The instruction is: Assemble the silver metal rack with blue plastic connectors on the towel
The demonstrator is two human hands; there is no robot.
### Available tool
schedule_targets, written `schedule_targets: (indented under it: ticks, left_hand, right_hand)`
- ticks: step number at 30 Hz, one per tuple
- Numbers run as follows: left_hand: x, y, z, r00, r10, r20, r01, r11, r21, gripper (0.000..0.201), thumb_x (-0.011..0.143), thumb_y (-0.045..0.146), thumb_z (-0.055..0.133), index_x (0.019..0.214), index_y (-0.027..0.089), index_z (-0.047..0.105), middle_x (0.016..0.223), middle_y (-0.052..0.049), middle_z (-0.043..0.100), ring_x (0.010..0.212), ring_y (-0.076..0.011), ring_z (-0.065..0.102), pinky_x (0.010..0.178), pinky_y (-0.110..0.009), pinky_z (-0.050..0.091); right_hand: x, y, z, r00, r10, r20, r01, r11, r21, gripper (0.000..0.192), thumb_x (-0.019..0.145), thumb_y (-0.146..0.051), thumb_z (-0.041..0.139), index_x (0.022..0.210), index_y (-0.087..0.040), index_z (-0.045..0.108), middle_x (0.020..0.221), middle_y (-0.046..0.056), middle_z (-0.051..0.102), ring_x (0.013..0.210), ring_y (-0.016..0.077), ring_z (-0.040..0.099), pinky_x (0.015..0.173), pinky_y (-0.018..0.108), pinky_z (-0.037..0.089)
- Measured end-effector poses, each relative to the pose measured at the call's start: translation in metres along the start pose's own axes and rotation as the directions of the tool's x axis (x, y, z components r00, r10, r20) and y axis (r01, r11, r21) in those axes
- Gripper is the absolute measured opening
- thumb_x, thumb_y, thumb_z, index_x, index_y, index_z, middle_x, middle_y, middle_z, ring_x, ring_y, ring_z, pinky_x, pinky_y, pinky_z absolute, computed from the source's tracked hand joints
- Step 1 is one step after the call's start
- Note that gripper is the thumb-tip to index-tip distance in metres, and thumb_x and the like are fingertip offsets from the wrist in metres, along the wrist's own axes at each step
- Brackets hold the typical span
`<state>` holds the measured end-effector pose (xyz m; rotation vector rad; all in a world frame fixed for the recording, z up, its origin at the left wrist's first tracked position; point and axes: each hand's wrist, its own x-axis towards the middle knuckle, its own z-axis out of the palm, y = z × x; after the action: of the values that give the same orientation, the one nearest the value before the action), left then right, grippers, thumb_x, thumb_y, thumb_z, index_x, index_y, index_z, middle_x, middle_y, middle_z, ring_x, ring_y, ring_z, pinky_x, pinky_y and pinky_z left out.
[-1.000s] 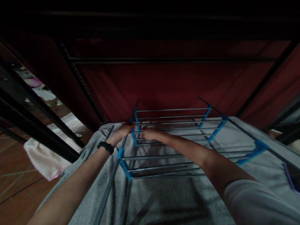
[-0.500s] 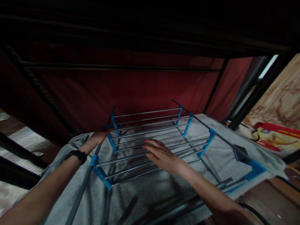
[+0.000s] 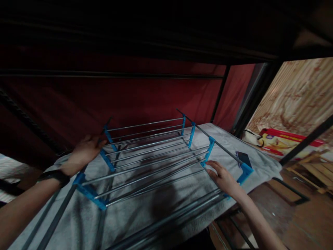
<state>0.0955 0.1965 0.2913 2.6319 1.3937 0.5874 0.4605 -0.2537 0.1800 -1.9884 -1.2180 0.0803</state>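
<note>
A rack (image 3: 145,144) of thin metal tubes with blue plastic brackets lies on a grey blanket. My left hand (image 3: 87,151), with a dark band on the wrist, is at the rack's left side. Its fingers curl over the side pole by a blue bracket (image 3: 107,160). Toward the right side, my right hand (image 3: 224,180) has its fingers bent and apart, close to the lower end of another blue bracket (image 3: 209,149). Whether its fingertips touch that bracket I cannot tell. Nearest me, several tubes run to a blue corner bracket (image 3: 246,172).
A dark phone-like slab (image 3: 243,159) lies on the blanket (image 3: 265,165) beyond the right pole. Dark metal bed-frame bars (image 3: 220,92) and a red curtain (image 3: 156,97) surround the rack. At the right are a red-and-yellow box (image 3: 288,142) and a wooden piece (image 3: 314,172).
My right hand has moved from above the middle tubes to the right-hand bracket. My left hand stays at the left pole. The view has turned to the right.
</note>
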Motion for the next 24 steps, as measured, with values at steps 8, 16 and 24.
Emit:
schedule_targets:
  ticks: [8, 16, 24]
  left_hand:
    - [-0.038, 0.157, 0.030, 0.860, 0.494, 0.130, -0.443, 0.849, -0.289, 0.041, 0.088, 0.051, 0.055, 0.120, 0.028, 0.065, 0.130, -0.004, 0.066, 0.119, -0.0272, 0.062, 0.106, -0.034, 0.045]
    - [-0.061, 0.335, 0.108, 0.674, 0.694, 0.253, -0.640, 0.719, -0.270, 0.038, 0.094, 0.035, 0.050, 0.127, 0.017, 0.060, 0.131, -0.013, 0.064, 0.124, -0.0257, 0.058, 0.108, -0.036, 0.043]
    - [-0.055, 0.398, 0.163, 0.710, 0.633, 0.309, -0.561, 0.774, -0.294, 0.034, 0.094, 0.031, 0.050, 0.122, 0.018, 0.064, 0.124, -0.011, 0.070, 0.115, -0.0247, 0.065, 0.097, -0.034, 0.049]
  right_hand:
    - [0.060, 0.007, -0.100, 0.986, 0.086, -0.143, -0.069, 0.991, 0.117, 0.042, 0.090, -0.048, 0.056, 0.121, -0.023, 0.068, 0.130, 0.011, 0.066, 0.122, 0.0269, 0.059, 0.111, 0.046, 0.042]
    - [0.125, 0.052, -0.076, 0.919, 0.251, 0.303, -0.375, 0.792, 0.481, 0.035, 0.083, -0.051, 0.062, 0.094, -0.020, 0.074, 0.103, 0.011, 0.075, 0.094, 0.0238, 0.069, 0.088, 0.038, 0.057]
    - [0.144, 0.078, -0.057, 0.970, 0.130, 0.206, -0.193, 0.927, 0.321, 0.033, 0.086, -0.044, 0.050, 0.095, -0.018, 0.069, 0.099, 0.007, 0.071, 0.090, 0.0208, 0.064, 0.090, 0.034, 0.051]
